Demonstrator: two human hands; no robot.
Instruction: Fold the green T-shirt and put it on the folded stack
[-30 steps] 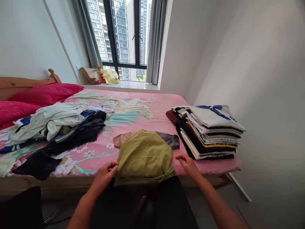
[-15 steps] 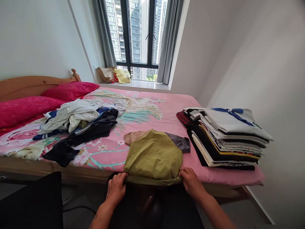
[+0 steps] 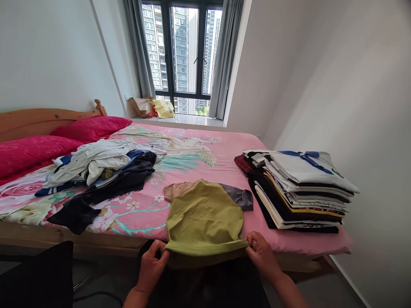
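Note:
An olive-green T-shirt [image 3: 205, 214] with one tan-pink sleeve [image 3: 178, 191] and one dark grey sleeve [image 3: 239, 196] lies across the front edge of the bed. Its near edge hangs over the side toward me. At that edge's left corner, my left hand [image 3: 152, 266] is closed in a pinch on the cloth. My right hand [image 3: 262, 256] pinches the right corner. Between my hands the edge is stretched, sagging slightly in the middle.
On the right of the pink flowered bed sheet [image 3: 231, 149] stands a tall stack of folded clothes [image 3: 308, 192]. A loose heap of clothes [image 3: 105, 164] lies at left, near red pillows [image 3: 93, 128]. A black object [image 3: 35, 273] occupies the lower left. Bags [image 3: 163, 108] rest on the windowsill.
Both hands, still pinching the shirt's corners, have come a little toward me and lower in view. The near edge looks straighter and lifted. The camera view has shifted slightly.

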